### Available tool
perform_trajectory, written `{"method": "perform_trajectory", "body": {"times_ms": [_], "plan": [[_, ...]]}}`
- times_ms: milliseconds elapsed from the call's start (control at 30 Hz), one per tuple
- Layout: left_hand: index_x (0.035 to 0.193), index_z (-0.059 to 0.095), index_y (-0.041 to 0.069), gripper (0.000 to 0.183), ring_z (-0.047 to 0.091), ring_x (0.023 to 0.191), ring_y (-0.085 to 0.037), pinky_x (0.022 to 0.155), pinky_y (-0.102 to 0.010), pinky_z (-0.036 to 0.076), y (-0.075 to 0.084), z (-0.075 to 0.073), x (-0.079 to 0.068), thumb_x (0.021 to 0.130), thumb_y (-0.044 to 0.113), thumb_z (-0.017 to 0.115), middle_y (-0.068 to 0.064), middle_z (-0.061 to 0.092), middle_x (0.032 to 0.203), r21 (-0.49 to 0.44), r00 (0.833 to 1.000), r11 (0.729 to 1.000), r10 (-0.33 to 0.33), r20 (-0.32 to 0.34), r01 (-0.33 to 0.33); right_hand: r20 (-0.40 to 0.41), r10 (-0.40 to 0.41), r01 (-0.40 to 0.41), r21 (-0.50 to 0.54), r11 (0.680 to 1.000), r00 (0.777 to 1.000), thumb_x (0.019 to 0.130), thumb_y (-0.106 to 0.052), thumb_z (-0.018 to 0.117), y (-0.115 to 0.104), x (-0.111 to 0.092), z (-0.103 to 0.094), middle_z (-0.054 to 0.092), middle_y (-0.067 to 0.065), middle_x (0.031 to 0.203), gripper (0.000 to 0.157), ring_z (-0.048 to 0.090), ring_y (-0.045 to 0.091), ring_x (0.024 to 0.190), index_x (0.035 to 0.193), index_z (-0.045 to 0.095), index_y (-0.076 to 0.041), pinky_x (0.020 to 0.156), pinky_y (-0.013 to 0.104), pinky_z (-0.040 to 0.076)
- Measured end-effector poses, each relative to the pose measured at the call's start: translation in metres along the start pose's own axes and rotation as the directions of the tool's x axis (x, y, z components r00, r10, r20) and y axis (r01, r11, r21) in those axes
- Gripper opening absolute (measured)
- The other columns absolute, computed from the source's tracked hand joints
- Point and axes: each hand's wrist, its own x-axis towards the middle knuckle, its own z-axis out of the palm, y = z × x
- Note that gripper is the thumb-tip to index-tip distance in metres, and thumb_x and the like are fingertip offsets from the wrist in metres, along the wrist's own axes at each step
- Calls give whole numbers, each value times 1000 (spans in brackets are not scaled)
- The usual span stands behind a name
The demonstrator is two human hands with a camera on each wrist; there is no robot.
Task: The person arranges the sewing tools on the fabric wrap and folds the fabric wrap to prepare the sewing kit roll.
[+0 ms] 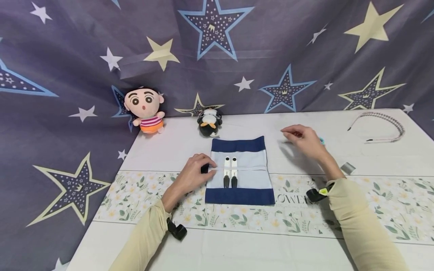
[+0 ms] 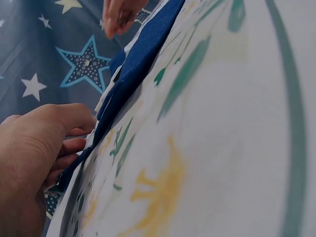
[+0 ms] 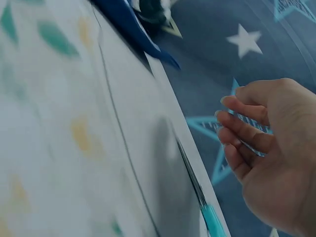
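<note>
Navy at its top and bottom edges and pale blue between, the wrap (image 1: 251, 180) lies spread flat near the middle of the bench (image 1: 237, 241), its lower part over a printed floral band. Two tools (image 1: 230, 173) stand side by side on it, silver above and black below, with a thin white strap (image 1: 251, 168) across them. At the wrap's left edge is the left hand (image 1: 193, 170), its thumb and forefinger bent towards each other by the strap's end; I cannot tell whether they pinch the cloth or only touch it. The right hand (image 1: 301, 141), raised over the bench to the right of the wrap, has loosely bent fingers and holds nothing. Below it in the right wrist view lies a turquoise-handled tool (image 3: 212, 219), its thin dark shaft blurred towards the far end. A small grey square (image 1: 348, 168) sits near the right wrist, and a headband (image 1: 398, 126) lies at the far right. Behind the wrap sits a black-and-white plush (image 1: 208, 126); further left, a doll (image 1: 145, 109) leans by the starry curtain (image 1: 237, 99).
</note>
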Motion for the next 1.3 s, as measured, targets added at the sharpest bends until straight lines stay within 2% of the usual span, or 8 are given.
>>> {"method": "perform_trajectory", "body": {"times_ms": [100, 233, 433, 567, 733, 867, 1033, 1300], "plan": [[104, 77, 14, 12, 57, 113, -30, 102, -53, 40, -2, -1, -2, 93, 20, 76, -5, 67, 113, 1, 1000, 1000, 1, -11, -1, -36, 17, -18, -20, 1000, 999, 105, -15, 61, 9, -6, -14, 70, 24, 115, 29, 58, 9, 88, 123, 70, 6, 79, 23, 43], [103, 77, 13, 12, 57, 112, -30, 102, -53, 39, -4, -4, -4, 92, 19, 76, -5, 67, 112, 4, 1000, 1000, -5, -25, 5, -69, 59, -63, -64, 996, 996, 107, -18, 59, 21, -13, -32, 69, 24, 113, 32, 56, 6, 82, 125, 69, 6, 73, 23, 42], [106, 76, 13, 16, 56, 110, -29, 98, -51, 40, -9, -7, -7, 91, 20, 76, -5, 68, 112, -12, 998, 999, -46, -34, 45, -117, 132, -146, -120, 982, 984, 108, -24, 57, 38, -25, -52, 68, 23, 110, 36, 53, 9, 80, 128, 68, 4, 68, 24, 41], [107, 76, 13, 18, 55, 111, -29, 93, -49, 43, -11, -6, -9, 91, 20, 75, -5, 67, 114, -29, 998, 998, -59, -27, 58, -130, 154, -175, -169, 970, 980, 107, -24, 57, 47, -29, -58, 66, 24, 107, 37, 52, 17, 82, 127, 67, 6, 70, 31, 40], [108, 76, 13, 19, 55, 111, -29, 90, -48, 45, -12, -6, -9, 91, 20, 76, -4, 67, 114, -43, 998, 997, -64, -25, 63, -96, 165, -184, -252, 950, 982, 107, -20, 56, 55, -30, -64, 63, 22, 97, 36, 50, 27, 79, 126, 65, 10, 67, 38, 39], [108, 76, 14, 18, 55, 111, -29, 90, -49, 45, -13, -6, -9, 91, 20, 76, -4, 68, 114, -52, 998, 997, -61, -28, 59, -47, 185, -190, -283, 940, 982, 107, -20, 56, 61, -31, -68, 63, 22, 95, 39, 51, 28, 77, 126, 62, 14, 63, 38, 40], [109, 76, 14, 19, 55, 111, -29, 90, -49, 45, -13, -6, -9, 91, 20, 76, -3, 67, 114, -67, 998, 996, -65, -24, 64, -18, 212, -208, -296, 932, 977, 108, -22, 56, 65, -34, -69, 62, 28, 102, 42, 54, 33, 84, 128, 60, 15, 67, 42, 42], [108, 76, 14, 18, 54, 112, -30, 90, -49, 44, -13, -6, -9, 92, 18, 76, -3, 67, 114, -83, 997, 994, -68, -24, 66, 6, 193, -183, -287, 940, 981, 107, -20, 57, 70, -32, -67, 61, 36, 114, 43, 58, 47, 100, 129, 58, 17, 81, 59, 45]]}}
